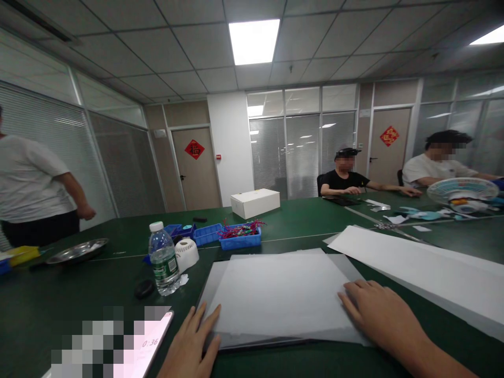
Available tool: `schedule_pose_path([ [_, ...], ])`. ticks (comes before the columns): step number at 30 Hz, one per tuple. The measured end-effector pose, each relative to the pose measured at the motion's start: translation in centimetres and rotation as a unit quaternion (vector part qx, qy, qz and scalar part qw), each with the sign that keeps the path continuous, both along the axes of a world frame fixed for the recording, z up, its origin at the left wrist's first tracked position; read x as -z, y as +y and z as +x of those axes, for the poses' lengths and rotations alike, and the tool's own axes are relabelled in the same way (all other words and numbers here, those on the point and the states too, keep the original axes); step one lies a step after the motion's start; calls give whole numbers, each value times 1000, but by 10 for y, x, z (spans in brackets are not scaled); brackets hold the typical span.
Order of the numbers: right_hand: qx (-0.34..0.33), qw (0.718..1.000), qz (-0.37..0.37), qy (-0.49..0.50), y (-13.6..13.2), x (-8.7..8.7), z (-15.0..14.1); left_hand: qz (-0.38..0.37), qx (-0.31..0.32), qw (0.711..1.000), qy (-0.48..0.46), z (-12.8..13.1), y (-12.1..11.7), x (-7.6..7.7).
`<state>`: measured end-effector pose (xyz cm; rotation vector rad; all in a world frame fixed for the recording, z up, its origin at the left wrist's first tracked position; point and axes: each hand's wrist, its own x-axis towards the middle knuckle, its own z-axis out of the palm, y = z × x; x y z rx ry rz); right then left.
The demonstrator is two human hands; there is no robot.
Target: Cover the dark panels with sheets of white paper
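A stack of thin white paper sheets (275, 294) lies on a dark board on the green table (98, 283) in front of me. My left hand (192, 341) rests flat at the stack's near left corner, fingers stretched out on the paper edge. My right hand (378, 312) lies flat on the near right corner, fingers spread on the top sheet. Neither hand holds anything.
A phone (151, 344) lies by my left hand. A water bottle (163, 260), a small white fan (186, 253), blue trays (240, 236), a white box (255, 202) and a metal plate (76, 251) stand beyond. Large white sheets (425, 268) lie right. Two people sit opposite; one stands left.
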<state>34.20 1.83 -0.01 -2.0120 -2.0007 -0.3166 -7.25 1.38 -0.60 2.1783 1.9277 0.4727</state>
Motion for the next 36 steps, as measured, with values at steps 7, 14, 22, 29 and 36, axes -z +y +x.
schedule_pose_path([
  [7, -33, 995, -59, 68, 7, 8, 13, -4, -3, 1000, 12, -2, 2, 6],
  [14, -74, 986, -105, 105, 11, 13, 20, -12, 4, 1000, 12, -7, 8, 14],
  [22, -110, 976, -118, 149, 9, 15, 21, 19, 11, 999, -23, -6, 3, 11],
  [29, -87, 982, -89, 144, 16, 15, 35, 29, 3, 1000, -6, -7, 10, 8],
  [36, -35, 994, -49, 97, 36, 22, 82, 5, 5, 1000, -2, -3, 6, 0],
])
